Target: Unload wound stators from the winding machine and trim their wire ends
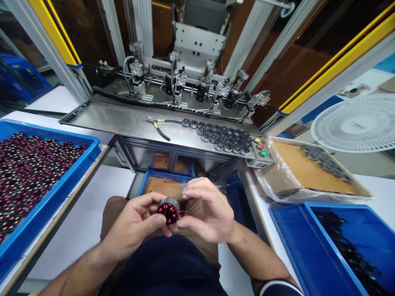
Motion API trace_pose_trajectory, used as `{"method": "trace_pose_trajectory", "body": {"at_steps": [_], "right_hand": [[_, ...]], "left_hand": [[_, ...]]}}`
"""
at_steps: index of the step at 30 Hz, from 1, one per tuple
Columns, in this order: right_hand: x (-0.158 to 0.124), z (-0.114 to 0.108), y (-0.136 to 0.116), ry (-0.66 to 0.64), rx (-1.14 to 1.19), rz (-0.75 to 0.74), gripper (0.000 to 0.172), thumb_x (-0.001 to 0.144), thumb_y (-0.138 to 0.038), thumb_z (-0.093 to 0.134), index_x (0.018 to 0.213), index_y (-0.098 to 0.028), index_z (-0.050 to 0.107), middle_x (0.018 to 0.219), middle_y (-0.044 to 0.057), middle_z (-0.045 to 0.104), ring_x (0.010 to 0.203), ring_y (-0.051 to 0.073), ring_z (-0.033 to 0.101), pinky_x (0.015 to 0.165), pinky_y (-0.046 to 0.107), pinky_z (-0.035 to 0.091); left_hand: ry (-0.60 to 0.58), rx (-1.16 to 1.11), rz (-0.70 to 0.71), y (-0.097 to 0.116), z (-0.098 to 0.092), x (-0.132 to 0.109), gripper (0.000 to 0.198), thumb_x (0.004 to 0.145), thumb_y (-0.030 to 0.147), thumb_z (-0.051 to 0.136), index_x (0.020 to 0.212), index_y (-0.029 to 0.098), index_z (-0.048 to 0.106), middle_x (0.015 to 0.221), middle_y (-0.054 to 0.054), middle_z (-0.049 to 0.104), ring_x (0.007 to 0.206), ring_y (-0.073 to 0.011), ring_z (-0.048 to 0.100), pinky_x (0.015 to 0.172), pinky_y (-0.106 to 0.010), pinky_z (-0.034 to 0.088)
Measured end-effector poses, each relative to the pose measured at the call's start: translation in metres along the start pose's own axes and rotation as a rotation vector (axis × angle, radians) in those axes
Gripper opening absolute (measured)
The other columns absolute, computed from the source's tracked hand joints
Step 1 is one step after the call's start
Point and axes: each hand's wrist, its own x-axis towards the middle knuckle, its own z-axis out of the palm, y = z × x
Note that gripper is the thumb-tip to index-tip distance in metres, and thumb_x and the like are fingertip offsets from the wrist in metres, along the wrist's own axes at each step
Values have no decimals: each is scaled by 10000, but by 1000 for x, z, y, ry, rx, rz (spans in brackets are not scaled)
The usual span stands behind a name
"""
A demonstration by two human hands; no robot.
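Note:
Both hands meet over my lap around one small motor stator, a grey cylinder with red copper windings on its face. My left hand grips it from the left with thumb and fingers curled. My right hand pinches its right side, where thin red wires stick out. A blue bin at the left holds many similar red-wound stators. On the steel shelf ahead lies a heap of dark ring-shaped parts.
Pliers lie on the steel shelf left of the ring parts. Coloured push buttons sit at the shelf's right end. A machine with fixtures stands behind. At right are a bagged cardboard tray, blue bins and a white fan.

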Motion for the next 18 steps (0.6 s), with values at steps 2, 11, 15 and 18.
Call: {"method": "trace_pose_trajectory", "body": {"at_steps": [2,11,15,18], "right_hand": [[1,-1,-1,-28,27,25,388,766,-263,789,1102,-131,644,875,99,648,793,187,624,679,325,553],[-1,4,-13,-5,-55,79,121,825,-115,697,944,-128,715,800,81,654,701,143,622,611,265,525],[-1,8,-20,30,-63,159,75,820,-75,669,879,-109,702,746,69,641,670,127,601,590,247,500],[0,11,-24,64,-59,227,73,826,-56,634,841,-109,682,725,62,626,670,125,581,592,250,483]], "left_hand": [[7,15,-3,0,0,-1,215,829,300,713,1014,196,685,837,-27,703,738,-136,689,662,-213,571],[78,76,6,1,2,-3,212,822,278,722,1019,211,682,854,-28,730,744,-153,712,663,-218,579],[114,96,43,0,1,-3,179,826,238,716,998,206,676,819,-22,724,719,-140,705,666,-216,580],[159,109,112,-1,2,-2,230,792,161,740,998,229,664,872,-9,724,742,-129,704,699,-218,581]]}}
